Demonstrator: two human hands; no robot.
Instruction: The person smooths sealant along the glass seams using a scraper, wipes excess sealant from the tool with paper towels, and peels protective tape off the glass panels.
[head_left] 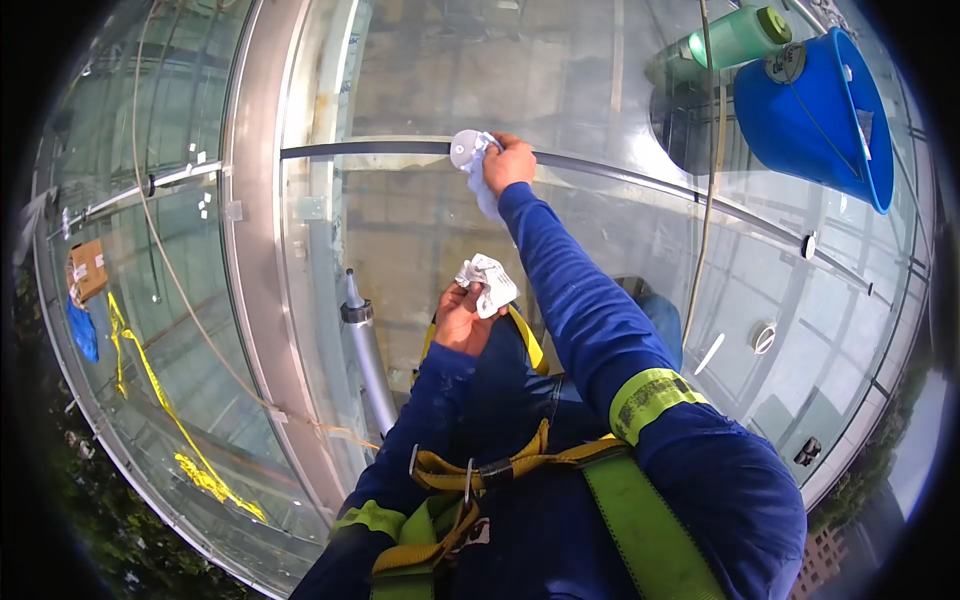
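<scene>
A cloth (483, 180), pale blue, is pressed by the right hand (510, 162) against a round metal fitting (464, 149) on the glass wall (420, 240), where a dark seam (370, 150) runs across the panes. The right hand is closed around the top of the cloth, and the rest of it hangs down just below the fist. The left hand (462, 318) is held lower, nearer the body, with its fingers curled around a crumpled white rag (488, 283) that sticks up out of the grip. Both arms wear dark blue sleeves; the right one has a yellow-green band (650, 400) at the upper arm. A yellow-green harness (640, 520) with yellow straps and metal buckles crosses the chest. A blue bucket (815, 115) hangs at the upper right, with a green bottle (735, 38) just beside its rim. A thin rope (708, 150) drops past the bucket along the glass. To the left of the body, a grey tube (368, 355) points upward beside a broad metal frame (265, 250). Yellow tape (165, 410) shows behind the glass at far left.
</scene>
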